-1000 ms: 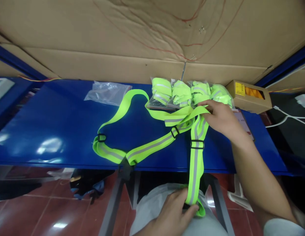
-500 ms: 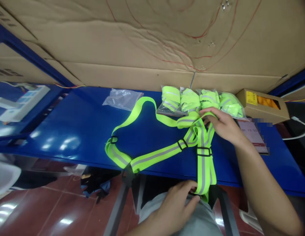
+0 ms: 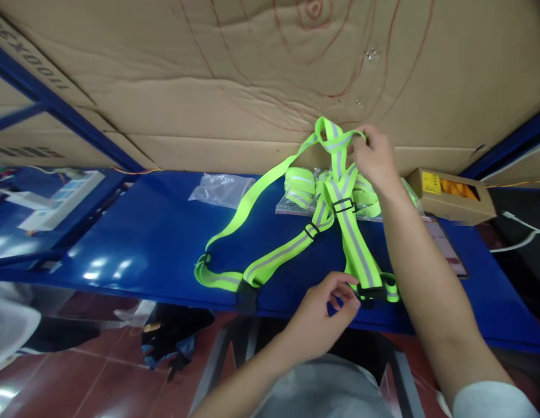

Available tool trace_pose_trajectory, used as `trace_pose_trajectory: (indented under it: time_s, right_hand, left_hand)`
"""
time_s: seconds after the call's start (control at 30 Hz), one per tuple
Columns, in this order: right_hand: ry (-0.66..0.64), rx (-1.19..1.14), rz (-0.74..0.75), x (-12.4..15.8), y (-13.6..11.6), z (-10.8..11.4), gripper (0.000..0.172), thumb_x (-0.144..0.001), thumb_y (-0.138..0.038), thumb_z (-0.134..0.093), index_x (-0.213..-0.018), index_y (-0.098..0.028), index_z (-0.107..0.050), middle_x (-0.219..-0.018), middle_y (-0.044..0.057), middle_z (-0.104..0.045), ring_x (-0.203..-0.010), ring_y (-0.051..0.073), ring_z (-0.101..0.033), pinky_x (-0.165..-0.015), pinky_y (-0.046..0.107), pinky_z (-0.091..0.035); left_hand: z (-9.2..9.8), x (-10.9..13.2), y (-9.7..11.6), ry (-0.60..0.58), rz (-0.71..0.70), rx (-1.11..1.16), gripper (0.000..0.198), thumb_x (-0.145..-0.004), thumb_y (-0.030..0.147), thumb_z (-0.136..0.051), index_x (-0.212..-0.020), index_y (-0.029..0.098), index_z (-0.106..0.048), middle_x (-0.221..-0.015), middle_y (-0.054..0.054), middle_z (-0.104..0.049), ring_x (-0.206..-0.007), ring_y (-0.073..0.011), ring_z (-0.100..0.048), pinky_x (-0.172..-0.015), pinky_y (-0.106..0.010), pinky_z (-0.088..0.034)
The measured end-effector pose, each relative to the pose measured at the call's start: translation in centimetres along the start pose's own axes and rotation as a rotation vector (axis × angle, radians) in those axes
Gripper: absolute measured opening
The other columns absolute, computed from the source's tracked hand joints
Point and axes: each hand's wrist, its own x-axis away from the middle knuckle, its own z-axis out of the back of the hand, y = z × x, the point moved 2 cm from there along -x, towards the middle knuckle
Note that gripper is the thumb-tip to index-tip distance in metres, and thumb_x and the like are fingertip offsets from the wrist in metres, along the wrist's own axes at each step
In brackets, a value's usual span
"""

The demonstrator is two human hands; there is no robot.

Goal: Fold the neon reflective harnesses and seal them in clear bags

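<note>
A neon-yellow reflective strap harness (image 3: 279, 252) with grey stripes and black slide adjusters is spread over the blue table, its upper part raised. My right hand (image 3: 377, 154) is closed on the harness at the top, lifting its joined straps in front of the cardboard. Lower down, near the table's front edge, my left hand (image 3: 326, 313) has its fingertips curled at a black buckle (image 3: 370, 292) on the harness's hanging strap. Another black clip (image 3: 247, 296) rests at the front edge to the left. Behind the harness lie bagged rolled harnesses (image 3: 299, 186), partly hidden.
A clear plastic bag (image 3: 221, 190) lies on the blue table (image 3: 157, 232). A cardboard box (image 3: 453, 194) with an orange window and a tablet-like device (image 3: 448, 247) are at the right. Large cardboard (image 3: 209, 104) stands behind; a white power strip (image 3: 63, 200) sits left.
My right hand has risen, pulling the upper straps off the table. My left hand has moved up and forward from my lap, along with the strap's buckled end. The view has shifted slightly.
</note>
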Motion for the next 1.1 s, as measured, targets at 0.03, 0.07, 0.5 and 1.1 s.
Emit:
trace_pose_trajectory:
  time_s: [0.03, 0.07, 0.5, 1.1]
  right_hand:
    - [-0.018, 0.034, 0.022, -0.1, 0.5, -0.1, 0.022, -0.098, -0.018, -0.047, -0.104, -0.014, -0.068, -0.081, 0.004, -0.070, -0.077, 0.017, -0.065, -0.077, 0.030, -0.048]
    - [-0.052, 0.055, 0.039, -0.1, 0.9, -0.2, 0.022, -0.096, -0.019, -0.050, -0.104, -0.015, -0.069, -0.082, 0.005, -0.070, -0.079, 0.019, -0.066, -0.077, 0.031, -0.048]
    - [-0.698, -0.202, 0.127, 1.1, 0.1, 3.0, 0.040, -0.095, -0.057, -0.054, -0.089, -0.020, -0.068, -0.089, 0.004, -0.071, -0.083, 0.019, -0.060, -0.077, 0.031, -0.045]
    - [-0.776, 0.007, 0.194, 2.8, -2.4, 6.0, 0.046, -0.093, -0.061, -0.061, -0.111, -0.021, -0.077, -0.102, 0.004, -0.076, -0.089, 0.023, -0.068, -0.077, 0.032, -0.050]
  left_hand:
    - [0.8, -0.1, 0.1, 0.021, -0.018, -0.026, 0.026, -0.098, 0.031, -0.061, -0.122, 0.020, -0.063, -0.101, -0.004, -0.072, -0.095, -0.0152, -0.067, -0.086, -0.026, -0.051]
    - [1.8, -0.3, 0.3, 0.056, -0.044, -0.071, 0.026, -0.099, 0.031, -0.059, -0.122, 0.020, -0.063, -0.101, -0.004, -0.072, -0.095, -0.0151, -0.067, -0.086, -0.026, -0.051]
    - [18.9, -19.0, 8.2, 0.399, -0.488, -0.748, 0.108, -0.070, 0.018, -0.089, -0.158, 0.008, -0.027, -0.160, -0.027, -0.038, -0.150, -0.0383, -0.037, -0.125, -0.056, -0.027]
    - [15.1, -17.9, 18.4, 0.166, -0.352, -0.127, 0.031, -0.091, 0.006, -0.046, -0.119, 0.020, -0.042, -0.077, 0.002, -0.061, -0.064, -0.0127, -0.064, -0.071, -0.026, -0.049]
